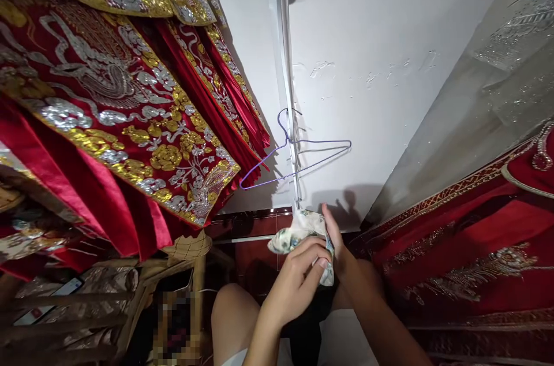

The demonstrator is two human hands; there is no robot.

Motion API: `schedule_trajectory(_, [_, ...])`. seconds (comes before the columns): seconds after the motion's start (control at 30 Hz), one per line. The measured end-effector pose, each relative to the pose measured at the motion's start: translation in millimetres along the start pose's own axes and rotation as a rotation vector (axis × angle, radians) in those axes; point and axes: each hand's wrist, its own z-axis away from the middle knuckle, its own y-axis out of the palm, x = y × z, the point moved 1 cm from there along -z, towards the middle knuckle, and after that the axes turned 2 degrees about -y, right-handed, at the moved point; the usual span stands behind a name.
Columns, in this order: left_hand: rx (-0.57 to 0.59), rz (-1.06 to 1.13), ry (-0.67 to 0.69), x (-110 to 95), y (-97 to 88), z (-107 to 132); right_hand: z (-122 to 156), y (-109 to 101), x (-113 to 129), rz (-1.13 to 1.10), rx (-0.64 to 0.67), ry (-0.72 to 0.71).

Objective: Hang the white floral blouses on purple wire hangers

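A small piece of white cloth (305, 227) with a green and blue leafy print is bunched up above my lap. My left hand (300, 273) lies over its lower part, with the fingers curled and the thumb pressed on the cloth. My right hand (336, 239) supports the cloth from its right side. One digit sticks up past the edge, and the other fingers are hidden behind the fabric. Above my hands, a purple wire hanger (298, 172) hangs on a narrow white upright (283, 54) against the wall.
Red garments with gold and silver embroidery (167, 155) hang at left. Another red embroidered garment (467, 256) is on the right, below sheer beaded fabric (511, 71). A wooden seat (130, 302) at lower left holds a phone (49, 299). The white wall (367, 37) faces me.
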Motion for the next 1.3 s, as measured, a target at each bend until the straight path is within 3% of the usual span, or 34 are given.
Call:
schedule_trajectory(0.07, [0.014, -0.062, 0.017, -12, -16.5, 7, -7, 7, 16, -0.099, 0.051, 0.035])
schedule_trajectory(0.1, [-0.032, -0.074, 0.041, -16, -28.1, 8, -9, 10, 24, -0.164, 0.102, 0.077])
schedule_trajectory(0.17, [-0.220, -0.057, 0.108, -21, -53.4, 9, -11, 17, 37, -0.255, 0.261, 0.208])
schedule_trajectory(0.23, [-0.370, 0.016, 0.138, -18, -74.5, 7, -8, 21, 51, -0.208, 0.441, 0.359])
schedule_trajectory(0.27, [-0.361, 0.045, 0.119, -13, -81.5, 5, -6, 22, 59, -0.125, 0.553, 0.416])
schedule_trajectory(0.33, [-0.197, 0.012, 0.012, 2, -88.1, 4, -4, 22, 78, 0.089, 0.850, 0.468])
schedule_trajectory(0.4, [0.010, -0.115, -0.130, 22, -89.9, 7, -6, 20, 101, 0.295, 1.123, 0.380])
schedule_trajectory(0.43, [0.096, -0.177, -0.190, 31, -91.2, 10, -9, 17, 112, 0.384, 1.183, 0.286])
schedule_trajectory(0.47, [0.157, -0.227, -0.234, 39, -93.8, 13, -14, 13, 122, 0.471, 1.163, 0.165])
schedule_trajectory(0.5, [0.197, -0.269, -0.259, 45, -98.1, 17, -21, 8, 130, 0.553, 1.061, 0.024])
schedule_trajectory(0.57, [0.209, -0.370, -0.265, 49, -111.4, 24, -38, -3, 137, 0.684, 0.768, -0.195])
schedule_trajectory(0.67, [0.126, -0.514, -0.280, 38, -134.4, 35, -72, -21, 124, 0.722, 0.350, -0.281])
schedule_trajectory(0.77, [0.144, -0.452, -0.298, 20, -145.8, 45, -107, -33, 97, 0.659, 0.112, -0.370])
schedule_trajectory(0.87, [0.163, -0.529, -0.281, 11, -149.8, 48, -128, -46, 75, 0.668, 0.089, -0.440])
schedule_trajectory(1.0, [0.128, -0.839, -0.330, 15, -163.9, 35, -120, -69, 65, 0.759, 0.132, -0.373])
schedule_trajectory(1.07, [0.106, -0.897, -0.317, 20, -174.0, 22, -107, -78, 68, 0.783, 0.122, -0.368])
schedule_trajectory(1.17, [0.002, -0.953, -0.179, 23, -186.2, -4, -89, -89, 80, 0.791, 0.110, -0.369])
schedule_trajectory(1.3, [-0.124, -0.931, -0.060, 11, -188.2, -38, -71, -97, 96, 0.776, 0.030, -0.325])
